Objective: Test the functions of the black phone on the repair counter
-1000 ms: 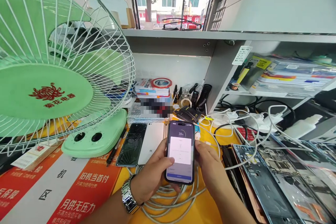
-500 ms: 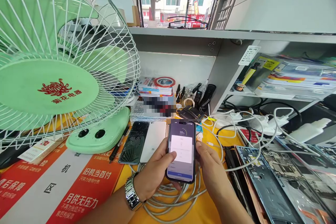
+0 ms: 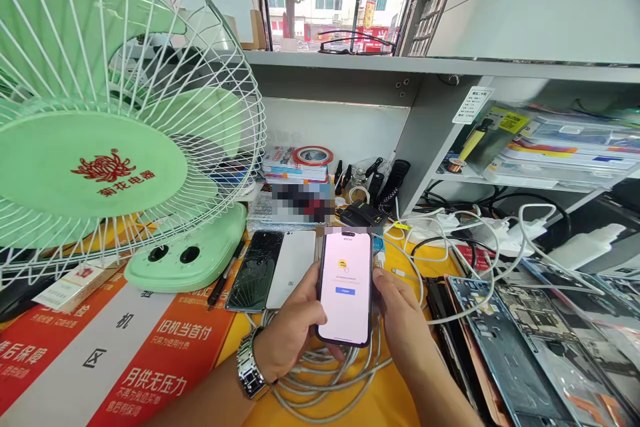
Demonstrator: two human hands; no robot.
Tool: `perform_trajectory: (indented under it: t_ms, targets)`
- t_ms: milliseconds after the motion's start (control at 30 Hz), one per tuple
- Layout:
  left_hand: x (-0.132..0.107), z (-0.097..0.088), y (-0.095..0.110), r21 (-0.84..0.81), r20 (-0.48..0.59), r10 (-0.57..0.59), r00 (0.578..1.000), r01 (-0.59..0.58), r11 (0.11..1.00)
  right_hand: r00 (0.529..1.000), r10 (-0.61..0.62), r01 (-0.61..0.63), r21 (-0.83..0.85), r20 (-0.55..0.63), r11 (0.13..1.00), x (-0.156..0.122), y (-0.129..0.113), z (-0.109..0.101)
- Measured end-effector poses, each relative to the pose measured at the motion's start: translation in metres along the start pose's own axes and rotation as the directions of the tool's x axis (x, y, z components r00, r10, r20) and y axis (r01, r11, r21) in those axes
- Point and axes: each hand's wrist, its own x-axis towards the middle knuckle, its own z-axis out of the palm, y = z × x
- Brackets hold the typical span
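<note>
I hold a dark smartphone (image 3: 345, 288) upright over the yellow bench, its screen lit pale pink-white with a small icon and a blue button. My left hand (image 3: 293, 328), a metal watch on its wrist, wraps the phone's left edge and bottom, thumb on the left side of the screen. My right hand (image 3: 397, 317) grips the right edge with its fingers curled behind. A coil of grey-white cable (image 3: 325, 380) lies under both hands.
A green table fan (image 3: 110, 147) stands at the left. A cracked black phone (image 3: 253, 271) and a white phone back (image 3: 291, 268) lie just behind my hands. Opened phone frames (image 3: 505, 340) and white charger cables (image 3: 465, 240) crowd the right. Shelves with boxes rise behind.
The phone's screen switched from a dark page with a 30% ring and white pop-up to a bright pale page with a blue button. My hands stayed nearly still.
</note>
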Motion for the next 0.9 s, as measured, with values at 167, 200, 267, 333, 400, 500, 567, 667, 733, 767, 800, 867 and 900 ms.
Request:
perform_trajectory:
  t_ms: [167, 200, 267, 333, 400, 500, 567, 667, 733, 767, 800, 867, 900]
  targets:
    - [0.000, 0.000, -0.001, 0.004, -0.021, 0.000, 1.000, 0.001, 1.000, 1.000, -0.019, 0.018, -0.057, -0.011, 0.998, 0.001, 0.002, -0.001]
    - [0.000, 0.000, -0.001, 0.004, -0.021, 0.000, 1.000, 0.000, 1.000, 1.000, -0.024, 0.023, -0.058, -0.012, 0.998, 0.001, 0.001, -0.001]
    - [0.000, 0.000, -0.002, 0.001, -0.017, 0.001, 1.000, -0.001, 1.000, 0.999, -0.032, 0.031, -0.067, -0.010, 0.997, 0.000, 0.000, -0.001]
    - [0.000, 0.000, -0.002, -0.007, -0.019, 0.005, 1.000, -0.005, 1.000, 0.999, -0.032, 0.032, -0.096, 0.004, 0.995, -0.001, -0.001, 0.000]
    - [0.000, 0.000, -0.001, -0.018, -0.026, 0.011, 1.000, -0.011, 1.000, 0.998, -0.041, 0.047, -0.130, 0.045, 0.990, -0.003, -0.003, 0.003]
    - [0.000, 0.000, 0.000, -0.021, -0.034, 0.020, 0.999, -0.021, 1.000, 0.991, -0.079, 0.097, -0.178, 0.109, 0.979, -0.006, -0.004, 0.008]
    - [0.000, 0.001, 0.001, -0.022, -0.041, 0.015, 0.999, -0.016, 1.000, 0.988, -0.096, 0.122, -0.237, 0.118, 0.964, -0.007, -0.004, 0.010]
    - [0.001, 0.002, 0.002, -0.037, -0.043, 0.006, 0.999, -0.008, 0.999, 0.986, -0.119, 0.147, -0.283, 0.115, 0.948, -0.009, -0.006, 0.012]
    - [0.001, 0.002, 0.003, -0.055, -0.038, 0.002, 0.999, -0.004, 0.998, 0.984, -0.129, 0.154, -0.221, 0.122, 0.963, -0.009, -0.008, 0.013]
    - [0.001, 0.002, 0.003, -0.063, -0.035, 0.003, 0.999, -0.005, 0.998, 0.983, -0.133, 0.155, -0.182, 0.127, 0.971, -0.009, -0.008, 0.013]
    - [0.001, 0.001, 0.002, -0.067, -0.033, 0.002, 0.999, -0.004, 0.998, 0.982, -0.133, 0.152, -0.151, 0.131, 0.977, -0.010, -0.009, 0.013]
    - [0.001, 0.001, 0.002, -0.066, -0.032, 0.000, 0.999, -0.002, 0.998, 0.985, -0.122, 0.137, -0.126, 0.124, 0.982, -0.010, -0.009, 0.013]
    - [0.001, 0.001, 0.002, -0.062, -0.032, -0.002, 0.999, 0.000, 0.998, 0.987, -0.118, 0.132, -0.128, 0.113, 0.983, -0.009, -0.009, 0.013]
